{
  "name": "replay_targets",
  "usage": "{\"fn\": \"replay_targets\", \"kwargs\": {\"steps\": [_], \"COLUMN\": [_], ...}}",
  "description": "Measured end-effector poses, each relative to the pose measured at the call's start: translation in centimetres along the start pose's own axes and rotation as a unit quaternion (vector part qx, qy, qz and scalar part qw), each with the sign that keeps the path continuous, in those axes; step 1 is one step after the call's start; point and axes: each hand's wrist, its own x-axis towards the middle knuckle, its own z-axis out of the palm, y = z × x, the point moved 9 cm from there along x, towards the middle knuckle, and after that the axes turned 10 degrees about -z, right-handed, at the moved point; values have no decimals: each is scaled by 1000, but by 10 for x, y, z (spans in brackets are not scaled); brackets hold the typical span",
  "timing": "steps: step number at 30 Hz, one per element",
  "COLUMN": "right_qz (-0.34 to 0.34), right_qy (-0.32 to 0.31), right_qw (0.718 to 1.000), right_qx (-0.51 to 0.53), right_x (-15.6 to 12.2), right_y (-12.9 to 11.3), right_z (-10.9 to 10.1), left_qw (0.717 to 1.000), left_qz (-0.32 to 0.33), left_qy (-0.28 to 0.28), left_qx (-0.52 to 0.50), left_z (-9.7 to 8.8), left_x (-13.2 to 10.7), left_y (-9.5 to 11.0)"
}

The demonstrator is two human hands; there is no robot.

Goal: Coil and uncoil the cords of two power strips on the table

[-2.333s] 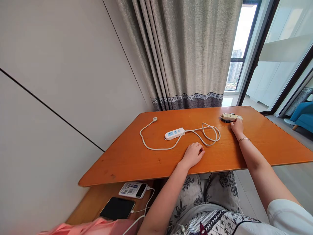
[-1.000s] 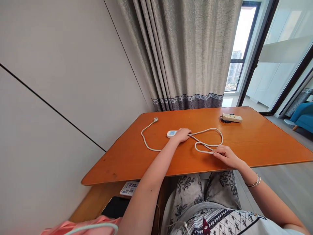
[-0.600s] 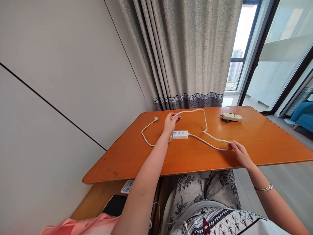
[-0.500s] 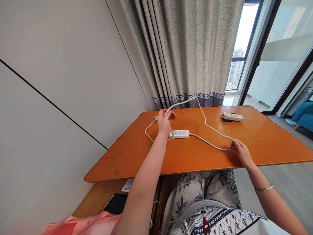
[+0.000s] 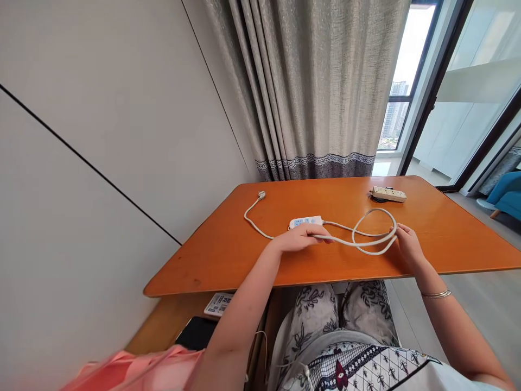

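A white power strip (image 5: 308,221) with blue socket faces lies mid-table, its white power cord (image 5: 345,242) running out to the right. My left hand (image 5: 303,237) is closed on the cord just in front of the strip and hides part of it. Over on the right, my right hand (image 5: 407,244) pinches the cord where it forms a round loop. From my left hand the cord trails left across the table to its plug (image 5: 261,194), which rests near the far left edge.
A second, cream power strip (image 5: 388,194) with a dark cord lies at the back right of the orange-brown table (image 5: 228,255). Below the table's left front are a black phone (image 5: 196,333) and a white box-like item (image 5: 218,304). A curtain (image 5: 325,98) hangs behind.
My left hand has come down and to the right, carrying the cord toward my right hand. The wide raised arc of cord is now a small loop at my right hand.
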Motion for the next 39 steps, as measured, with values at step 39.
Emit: {"fn": "replay_targets", "kwargs": {"steps": [39], "right_qz": [-35], "right_qy": [-146], "right_qw": [985], "right_qx": [80], "right_x": [10], "right_y": [-91], "right_z": [61], "left_qw": [922], "left_qz": [27], "left_qy": [374], "left_qx": [-96], "left_z": [-100], "left_x": [25], "left_y": [38]}}
